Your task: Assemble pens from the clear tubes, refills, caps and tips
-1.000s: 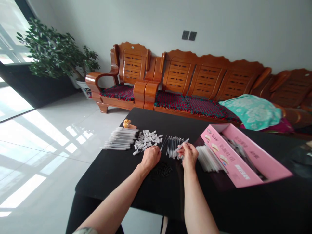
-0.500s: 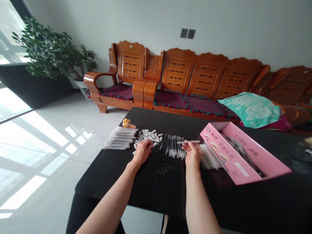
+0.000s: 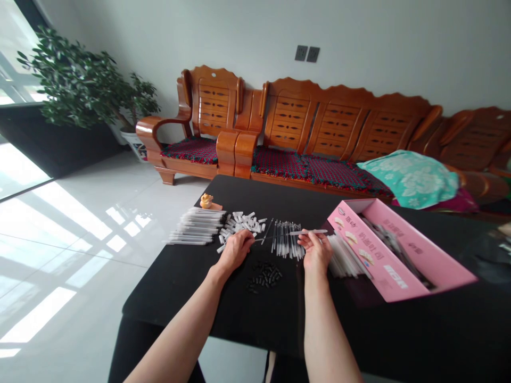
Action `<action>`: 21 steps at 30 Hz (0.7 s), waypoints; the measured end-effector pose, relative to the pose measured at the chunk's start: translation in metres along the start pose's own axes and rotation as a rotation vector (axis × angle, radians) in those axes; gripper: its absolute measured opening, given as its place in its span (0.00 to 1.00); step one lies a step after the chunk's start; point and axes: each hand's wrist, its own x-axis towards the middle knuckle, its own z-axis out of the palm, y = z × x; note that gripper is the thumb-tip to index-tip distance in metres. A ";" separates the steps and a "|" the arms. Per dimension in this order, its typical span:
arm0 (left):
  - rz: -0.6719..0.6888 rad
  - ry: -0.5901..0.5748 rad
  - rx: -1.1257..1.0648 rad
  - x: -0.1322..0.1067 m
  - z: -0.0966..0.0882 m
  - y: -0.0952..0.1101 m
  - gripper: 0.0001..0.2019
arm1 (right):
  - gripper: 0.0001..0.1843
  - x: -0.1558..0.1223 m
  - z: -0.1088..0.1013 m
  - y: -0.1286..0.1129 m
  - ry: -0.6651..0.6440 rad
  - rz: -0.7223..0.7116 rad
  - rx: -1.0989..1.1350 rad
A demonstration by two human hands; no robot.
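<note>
Just right of the frame's middle, the right hand (image 3: 317,254) pinches a white pen tube (image 3: 309,232), which lies nearly level across the picture, its free end toward the left. Across from it, the left hand (image 3: 236,250) pinches what looks like a thin refill (image 3: 262,240), too blurred to be sure, pointing right; it runs roughly parallel to the tube, slightly lower, apart from it. A row of refills (image 3: 284,247) lies between the hands, small black plugs (image 3: 266,275) below centre, the pink box (image 3: 366,242) at the right.
</note>
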 end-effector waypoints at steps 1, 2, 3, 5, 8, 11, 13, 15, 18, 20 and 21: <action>-0.001 -0.002 0.000 0.000 0.000 0.000 0.06 | 0.17 0.000 0.000 0.000 0.000 0.001 0.002; -0.002 -0.003 0.001 0.000 0.000 0.000 0.06 | 0.17 0.000 0.000 0.000 0.002 0.003 0.006; -0.003 -0.004 0.002 0.000 0.000 -0.001 0.06 | 0.17 0.000 0.000 -0.001 0.004 0.006 0.011; 0.001 -0.001 -0.001 0.000 0.000 -0.001 0.06 | 0.18 0.000 0.000 -0.002 0.005 0.014 0.021; 0.014 0.014 -0.007 -0.001 0.000 -0.003 0.05 | 0.19 0.000 0.000 -0.003 0.003 0.020 0.031; 0.017 0.015 -0.010 0.000 0.001 -0.004 0.05 | 0.19 0.000 0.000 -0.003 0.006 0.021 0.039; 0.015 0.010 -0.010 0.000 0.001 -0.004 0.05 | 0.19 0.000 0.000 -0.003 0.006 0.021 0.042; 0.014 0.009 -0.011 0.000 0.002 -0.004 0.06 | 0.19 -0.001 0.001 -0.002 -0.001 0.024 0.040; 0.008 0.014 -0.026 0.000 0.001 -0.001 0.06 | 0.19 -0.003 0.003 0.000 -0.024 0.040 0.037; -0.007 0.017 -0.043 0.000 0.000 0.001 0.05 | 0.19 -0.004 0.005 0.001 -0.051 0.065 0.032; -0.017 0.016 -0.051 -0.001 0.000 0.002 0.05 | 0.19 -0.005 0.005 0.001 -0.068 0.081 0.027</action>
